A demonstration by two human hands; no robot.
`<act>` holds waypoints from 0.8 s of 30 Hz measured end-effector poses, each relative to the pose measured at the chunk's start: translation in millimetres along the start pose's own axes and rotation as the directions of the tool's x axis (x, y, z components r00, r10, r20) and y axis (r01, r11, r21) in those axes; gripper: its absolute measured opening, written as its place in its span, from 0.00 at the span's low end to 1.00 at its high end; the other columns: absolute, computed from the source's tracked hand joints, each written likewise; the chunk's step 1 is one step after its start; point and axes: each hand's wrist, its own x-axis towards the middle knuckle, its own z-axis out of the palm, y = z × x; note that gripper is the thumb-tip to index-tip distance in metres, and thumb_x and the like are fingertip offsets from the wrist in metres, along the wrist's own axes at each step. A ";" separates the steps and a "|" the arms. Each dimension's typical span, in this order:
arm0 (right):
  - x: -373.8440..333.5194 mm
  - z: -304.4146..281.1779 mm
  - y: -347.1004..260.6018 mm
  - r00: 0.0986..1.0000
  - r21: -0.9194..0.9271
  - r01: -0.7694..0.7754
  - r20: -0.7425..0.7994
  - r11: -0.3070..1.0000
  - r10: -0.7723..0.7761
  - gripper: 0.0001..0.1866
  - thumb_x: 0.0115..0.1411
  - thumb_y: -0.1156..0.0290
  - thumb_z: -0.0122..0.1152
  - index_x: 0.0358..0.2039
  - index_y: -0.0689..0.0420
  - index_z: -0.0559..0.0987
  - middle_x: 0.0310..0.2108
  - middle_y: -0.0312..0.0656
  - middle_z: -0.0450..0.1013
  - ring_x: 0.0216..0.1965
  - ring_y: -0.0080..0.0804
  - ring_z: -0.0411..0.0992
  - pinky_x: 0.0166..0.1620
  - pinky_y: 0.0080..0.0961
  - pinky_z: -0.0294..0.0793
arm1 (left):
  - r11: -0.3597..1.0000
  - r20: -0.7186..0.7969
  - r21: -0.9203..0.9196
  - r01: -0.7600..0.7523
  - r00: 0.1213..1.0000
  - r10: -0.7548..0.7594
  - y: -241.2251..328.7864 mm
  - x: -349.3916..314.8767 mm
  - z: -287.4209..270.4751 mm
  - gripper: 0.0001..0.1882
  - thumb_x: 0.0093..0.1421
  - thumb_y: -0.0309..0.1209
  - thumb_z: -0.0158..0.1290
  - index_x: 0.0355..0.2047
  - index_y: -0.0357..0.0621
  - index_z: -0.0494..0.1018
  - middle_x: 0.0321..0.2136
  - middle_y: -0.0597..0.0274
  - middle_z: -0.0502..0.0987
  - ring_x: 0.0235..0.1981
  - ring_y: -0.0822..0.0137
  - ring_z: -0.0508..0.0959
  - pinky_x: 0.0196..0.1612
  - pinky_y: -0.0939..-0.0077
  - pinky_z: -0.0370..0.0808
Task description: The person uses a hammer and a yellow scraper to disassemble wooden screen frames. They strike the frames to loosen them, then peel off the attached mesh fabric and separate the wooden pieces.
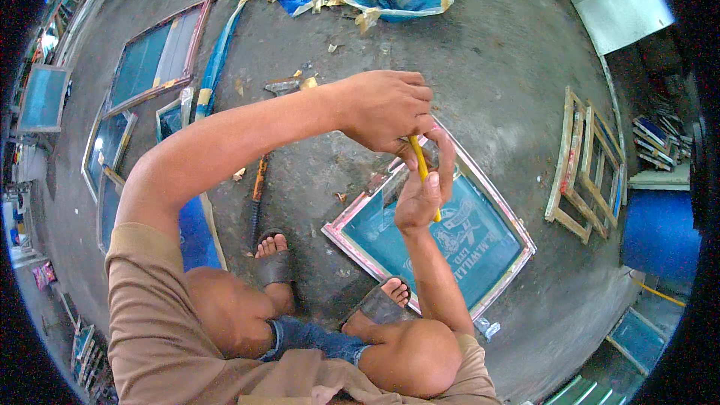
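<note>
Both my hands meet over the top corner of a screen-printing frame [360,214] with blue mesh and pale printed marks. It lies on the floor in front of me, slightly right. A slim yellow tool [420,156] is between my hands; its exact kind does not show. My right hand [425,195] is closed around its lower part, thumb along it. My left hand [391,114] reaches across from the left, knuckles up, and pinches its upper end. What lies under the left fingers is partly hidden.
A hammer [259,191] with an orange-and-black handle lies left, partly behind my forearm. Several blue-mesh frames [154,60] lie farther left. Bare wooden frames [574,169] are at right. Blue mesh scraps [405,0] are heaped at the far side. My sandaled feet [382,300] flank the near floor.
</note>
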 end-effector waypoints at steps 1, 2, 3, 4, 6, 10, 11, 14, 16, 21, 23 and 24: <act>1.7 -2.2 1.2 1.000 0.001 -0.004 0.018 1.000 0.004 0.35 0.61 0.54 0.45 0.65 0.63 0.66 0.59 0.49 0.63 0.65 0.43 0.59 0.64 0.42 0.61 | 0.998 0.030 -0.007 0.069 0.997 -0.069 3.8 -0.7 -0.9 0.22 0.56 0.55 0.56 0.31 0.48 0.76 0.25 0.58 0.78 0.35 0.53 0.79 0.43 0.56 0.72; 1.8 4.5 -3.6 1.000 0.063 -0.020 -0.009 0.998 0.021 0.33 0.62 0.54 0.43 0.59 0.64 0.72 0.59 0.52 0.63 0.61 0.41 0.62 0.63 0.39 0.61 | 0.989 0.067 -0.022 0.143 0.988 -0.142 11.3 -2.2 -2.2 0.20 0.56 0.52 0.58 0.32 0.48 0.78 0.23 0.57 0.79 0.32 0.52 0.80 0.41 0.58 0.73; -0.1 4.7 0.2 1.000 0.068 0.018 0.012 0.997 -0.019 0.31 0.61 0.54 0.44 0.57 0.64 0.75 0.58 0.52 0.62 0.59 0.40 0.62 0.59 0.37 0.64 | 0.982 0.174 0.017 0.190 0.966 -0.190 19.1 1.6 -9.6 0.18 0.54 0.50 0.58 0.31 0.48 0.78 0.22 0.58 0.79 0.30 0.52 0.80 0.39 0.58 0.74; -2.5 4.3 4.3 0.998 0.075 0.057 0.033 0.996 -0.059 0.30 0.61 0.55 0.45 0.54 0.64 0.77 0.58 0.52 0.62 0.57 0.40 0.63 0.54 0.35 0.68 | 0.971 0.277 0.059 0.231 0.931 -0.239 27.5 3.8 -18.2 0.16 0.53 0.47 0.59 0.30 0.47 0.78 0.21 0.58 0.78 0.28 0.52 0.80 0.37 0.57 0.74; -1.4 -3.2 9.9 0.983 0.019 0.138 0.117 0.990 -0.139 0.28 0.61 0.54 0.45 0.48 0.66 0.80 0.51 0.52 0.66 0.50 0.37 0.66 0.46 0.31 0.72 | 0.969 0.082 0.061 0.237 0.967 -0.242 42.4 -10.9 -6.1 0.13 0.47 0.41 0.60 0.27 0.46 0.77 0.19 0.55 0.79 0.25 0.51 0.81 0.31 0.56 0.76; 54.8 -2.5 -0.6 0.866 0.076 -0.458 0.266 0.886 0.424 0.30 0.60 0.50 0.46 0.39 0.69 0.80 0.29 0.45 0.75 0.30 0.34 0.71 0.30 0.20 0.70 | 0.563 0.196 -0.038 0.826 0.558 -0.806 104.4 -12.3 4.4 0.16 0.60 0.43 0.53 0.32 0.41 0.74 0.22 0.47 0.80 0.24 0.47 0.82 0.24 0.58 0.76; 69.6 2.0 -0.1 0.656 0.028 -0.657 0.513 0.753 0.553 0.31 0.60 0.49 0.46 0.38 0.69 0.80 0.29 0.45 0.75 0.28 0.33 0.71 0.28 0.20 0.70 | 0.410 0.293 -0.157 0.898 0.439 -0.849 129.7 -11.8 -0.4 0.18 0.63 0.45 0.51 0.35 0.40 0.73 0.24 0.46 0.80 0.24 0.46 0.82 0.24 0.58 0.77; 101.2 14.0 -4.2 0.127 -0.188 -0.864 0.817 0.467 0.563 0.34 0.61 0.43 0.43 0.35 0.67 0.80 0.28 0.45 0.75 0.23 0.29 0.68 0.21 0.18 0.66 | 0.121 0.430 -0.451 0.884 0.334 -0.839 163.4 -19.6 -19.6 0.24 0.69 0.50 0.44 0.43 0.37 0.70 0.29 0.42 0.80 0.26 0.45 0.82 0.25 0.56 0.78; 108.3 4.9 -1.7 0.246 -0.113 -0.866 0.753 0.488 0.611 0.40 0.62 0.34 0.39 0.33 0.64 0.81 0.24 0.44 0.73 0.17 0.26 0.65 0.17 0.17 0.61 | 0.537 0.305 -0.153 0.830 0.556 -0.773 159.2 -18.7 -33.7 0.27 0.66 0.54 0.48 0.46 0.38 0.69 0.36 0.40 0.79 0.35 0.46 0.82 0.30 0.55 0.78; 83.1 14.5 20.9 0.476 -0.030 -0.793 0.592 0.608 0.650 0.53 0.57 0.18 0.25 0.27 0.60 0.79 0.19 0.40 0.71 0.12 0.22 0.61 0.13 0.14 0.54 | 0.995 -0.051 -0.022 0.093 0.994 -0.094 135.0 17.5 8.7 0.34 0.60 0.59 0.50 0.56 0.46 0.73 0.56 0.46 0.73 0.65 0.44 0.65 0.64 0.45 0.63; 79.9 16.7 10.2 0.460 -0.162 -0.679 0.666 0.716 0.587 0.52 0.61 0.22 0.18 0.27 0.58 0.79 0.20 0.39 0.72 0.17 0.23 0.65 0.19 0.18 0.63 | 0.992 -0.027 0.067 0.108 0.994 -0.106 127.0 59.6 41.3 0.32 0.63 0.57 0.48 0.56 0.47 0.75 0.58 0.48 0.73 0.65 0.43 0.65 0.66 0.38 0.59; 66.3 14.9 18.6 0.481 -0.143 -0.682 0.651 0.717 0.587 0.50 0.63 0.24 0.19 0.27 0.58 0.79 0.20 0.39 0.72 0.19 0.23 0.66 0.22 0.19 0.64 | 0.971 -0.111 0.035 0.237 0.966 -0.232 122.8 74.9 56.3 0.30 0.64 0.56 0.47 0.55 0.46 0.76 0.57 0.47 0.74 0.65 0.42 0.65 0.65 0.35 0.59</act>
